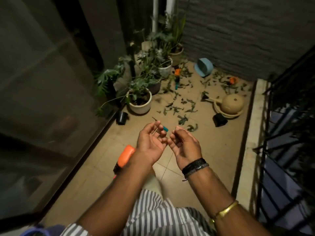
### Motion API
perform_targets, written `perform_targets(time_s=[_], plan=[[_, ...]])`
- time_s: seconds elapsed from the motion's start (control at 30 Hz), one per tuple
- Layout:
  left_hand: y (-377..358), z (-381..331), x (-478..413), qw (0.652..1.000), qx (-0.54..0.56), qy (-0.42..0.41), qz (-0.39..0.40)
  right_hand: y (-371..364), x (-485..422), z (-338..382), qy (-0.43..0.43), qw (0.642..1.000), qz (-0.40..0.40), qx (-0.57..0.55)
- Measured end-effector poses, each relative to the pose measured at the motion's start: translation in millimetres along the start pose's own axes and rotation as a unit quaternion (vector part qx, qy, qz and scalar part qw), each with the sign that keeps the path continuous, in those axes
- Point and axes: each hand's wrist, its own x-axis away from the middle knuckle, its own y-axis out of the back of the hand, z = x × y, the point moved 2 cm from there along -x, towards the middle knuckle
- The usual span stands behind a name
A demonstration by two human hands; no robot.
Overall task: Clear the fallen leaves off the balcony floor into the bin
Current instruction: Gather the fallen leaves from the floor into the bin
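Observation:
Fallen green leaves (180,106) lie scattered over the tan tiled balcony floor (216,143), from the middle to the far wall. A light blue bin (204,67) lies tipped on its side by the far brick wall. My left hand (150,140) and my right hand (184,143) are raised palms up, side by side above the floor, well short of the leaves. Both have loosely curled fingers and hold nothing.
Potted plants (139,99) crowd the far left. A tan watering can (230,103) and two small black pots (219,119) (121,117) sit on the floor. An orange tool (125,155) lies below my left wrist. A glass door stands left, a black railing (281,150) right.

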Motion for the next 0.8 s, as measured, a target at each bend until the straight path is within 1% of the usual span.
perform_targets(time_s=[0.23, 0.4, 0.47, 0.57, 0.73, 0.8], plan=[[-103.8, 30.2, -113.1, 0.996, -0.046, 0.069, 0.017, 11.0, -105.5, 102.5, 0.035, 0.997, -0.059, -0.034], [-179.6, 38.4, -195.4, 0.992, -0.075, 0.092, 0.031, 4.7, -180.8, 176.3, 0.05, 0.994, -0.083, -0.045], [-203.7, 45.4, -219.1, 0.991, -0.087, 0.1, 0.014, 6.7, -205.6, 198.3, 0.046, 0.993, -0.1, -0.04], [-235.7, 56.9, -251.5, 0.99, -0.085, 0.111, 0.021, 11.3, -240.3, 229.4, 0.039, 0.993, -0.099, -0.044], [-273.4, 94.1, -318.4, 0.992, -0.049, 0.108, -0.032, 39.8, -316.8, 274.4, 0.014, 0.995, -0.097, -0.012], [-279.8, 114.5, -347.0, 0.993, -0.025, 0.101, -0.052, 57.3, -350.4, 288.9, -0.006, 0.997, -0.081, 0.019]])
